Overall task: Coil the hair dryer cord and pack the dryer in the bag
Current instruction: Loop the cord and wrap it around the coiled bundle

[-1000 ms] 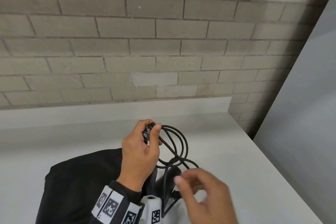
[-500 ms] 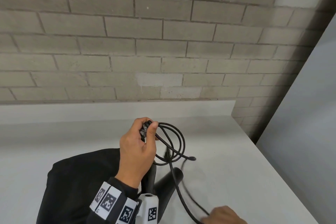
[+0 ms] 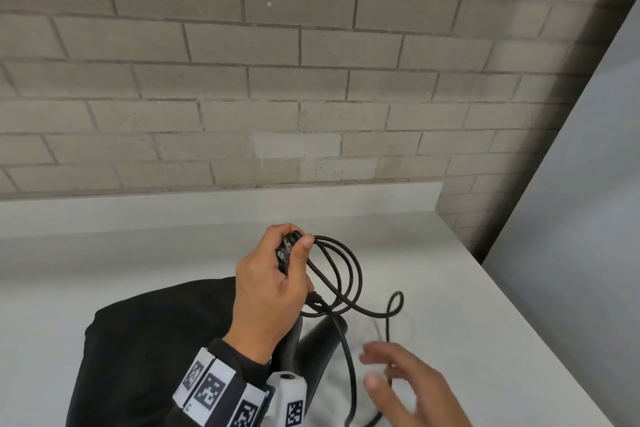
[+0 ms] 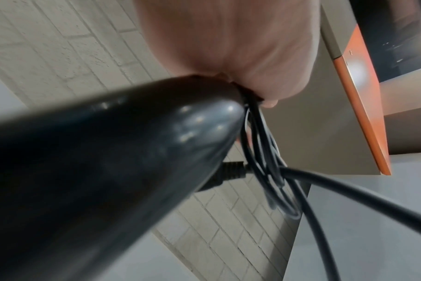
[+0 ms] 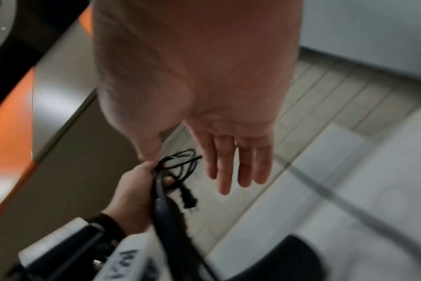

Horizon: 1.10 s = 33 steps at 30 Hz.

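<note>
The cord (image 3: 341,274) is hanging in several loops from the left hand (image 3: 273,291), whose fingers (image 3: 304,246) are clamping the loops against the hair dryer (image 3: 318,343) handle above the bench (image 3: 467,288). A loose length is trailing down toward the right hand (image 3: 412,388), which is hovering with fingers apart and straight, gripping nothing. The bag (image 3: 152,340) is lying on the bench just left of the dryer. Bare bench surface is extending to the right edge and back to the brick wall (image 3: 311,80).

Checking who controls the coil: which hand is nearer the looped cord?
Left. The left hand grips the looped cord; the right hand hovers open below it.
</note>
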{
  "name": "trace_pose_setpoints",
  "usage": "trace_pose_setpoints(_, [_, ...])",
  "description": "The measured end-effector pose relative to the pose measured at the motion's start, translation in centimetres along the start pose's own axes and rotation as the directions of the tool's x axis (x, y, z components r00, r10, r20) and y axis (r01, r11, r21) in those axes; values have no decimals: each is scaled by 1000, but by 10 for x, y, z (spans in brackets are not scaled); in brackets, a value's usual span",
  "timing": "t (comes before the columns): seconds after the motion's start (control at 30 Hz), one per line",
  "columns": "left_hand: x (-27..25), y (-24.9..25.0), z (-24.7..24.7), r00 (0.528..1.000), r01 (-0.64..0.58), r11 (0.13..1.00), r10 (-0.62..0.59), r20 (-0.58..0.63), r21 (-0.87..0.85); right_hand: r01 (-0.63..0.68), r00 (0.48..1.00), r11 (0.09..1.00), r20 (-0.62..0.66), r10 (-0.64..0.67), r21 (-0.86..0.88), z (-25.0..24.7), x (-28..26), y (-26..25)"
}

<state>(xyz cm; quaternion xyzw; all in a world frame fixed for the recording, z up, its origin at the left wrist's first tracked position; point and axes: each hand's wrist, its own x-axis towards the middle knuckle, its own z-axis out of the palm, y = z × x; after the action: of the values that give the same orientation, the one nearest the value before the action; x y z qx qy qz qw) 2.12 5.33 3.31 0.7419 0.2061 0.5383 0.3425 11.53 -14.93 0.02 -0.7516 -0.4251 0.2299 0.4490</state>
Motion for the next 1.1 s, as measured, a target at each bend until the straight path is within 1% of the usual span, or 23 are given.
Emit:
trace_pose_setpoints(0.03, [0, 0, 0, 1000, -14, 1000, 14, 1, 13, -6, 997, 996, 77, -1, 90, 15, 9, -6])
trace_pose_setpoints(0.07, [-1, 0, 0, 1000, -25, 999, 25, 3, 28, -32, 997, 974, 79, 14, 225, 24, 18, -14])
trace_pose_setpoints(0.1, [-1, -1, 0, 999, -35, 999, 34, 6, 38, -75, 993, 959, 111, 46, 273, 32, 28, -24])
trace_pose_setpoints(0.13, [-1, -1, 0, 999, -43, 998, 43, 9, 44, -85, 990, 947, 136, 44, 311, 33, 31, -31])
trace_pose_setpoints(0.17, [-1, -1, 0, 999, -52, 998, 52, 10, 46, -53, 989, 950, 146, 7, 309, 36, 33, -37])
trace_pose_setpoints(0.23, [0, -2, -1, 998, -68, 997, 67, 9, 46, 20, 989, 935, 131, -70, 353, 36, 34, -45])
trace_pose_setpoints(0.3, [1, -2, -2, 997, -79, 996, 79, 1, 52, 95, 991, 907, 47, -125, 411, 30, 31, -51])
trace_pose_setpoints(0.47, [2, -6, -3, 997, -72, 996, 72, -1, 53, 184, 982, 876, -45, -184, 446, 5, 16, -37])
trace_pose_setpoints(0.5, [4, -9, -5, 998, -56, 997, 57, -11, 49, 189, 982, 890, -59, -181, 414, -2, 12, -29])
trace_pose_setpoints(0.53, [5, -10, -6, 999, -40, 998, 41, -20, 42, 199, 980, 921, -64, -188, 336, -9, 9, -22])
trace_pose_setpoints(0.6, [7, -13, -9, 1000, -17, 999, 18, -21, 29, 214, 976, 975, -64, -210, 66, -22, 5, -6])
trace_pose_setpoints(0.63, [7, -13, -9, 1000, -13, 1000, 13, -16, 24, 194, 978, 978, -58, -198, -70, -26, 3, 2])
trace_pose_setpoints(0.67, [7, -13, -9, 1000, -8, 1000, 8, -10, 19, 167, 982, 966, -60, -182, -197, -29, 2, 13])
trace_pose_setpoints(0.7, [6, -12, -8, 1000, -3, 1000, 3, -6, 11, 149, 981, 947, -81, -178, -284, -30, 2, 23])
trace_pose_setpoints(0.77, [5, -10, -5, 1000, 0, 1000, 0, 5, -2, 95, 989, 889, -56, -134, -448, -32, 6, 44])
trace_pose_setpoints(0.8, [4, -9, -4, 1000, -2, 1000, 2, 11, -5, 108, 989, 863, -34, -143, -494, -30, 10, 51])
trace_pose_setpoints(0.83, [3, -8, -2, 1000, -4, 1000, 4, 17, -8, 165, 975, 839, -40, -217, -518, -27, 15, 57])
trace_pose_setpoints(0.87, [2, -6, -1, 1000, -4, 1000, 4, 23, -11, 199, 960, 838, -71, -272, -508, -22, 18, 54])
trace_pose_setpoints(0.9, [1, -5, 0, 1000, -4, 1000, 5, 26, -16, 230, 934, 843, -133, -331, -486, -15, 21, 48])
trace_pose_setpoints(0.97, [1, -5, 0, 1000, 0, 1000, 0, 24, -22, 280, 863, 837, -259, -434, -470, -1, 29, 31])
trace_pose_setpoints(1.0, [1, -5, 0, 1000, 2, 1000, -2, 21, -23, 282, 840, 824, -289, -460, -492, 6, 33, 24])
trace_pose_setpoints(1.03, [1, -5, 0, 1000, 3, 1000, -2, 19, -24, 296, 820, 804, -295, -491, -516, 12, 37, 19])
trace_pose_setpoints(1.1, [1, -5, -1, 1000, -2, 1000, 2, 20, -21, 342, 828, 782, -227, -513, -521, 20, 45, 11])
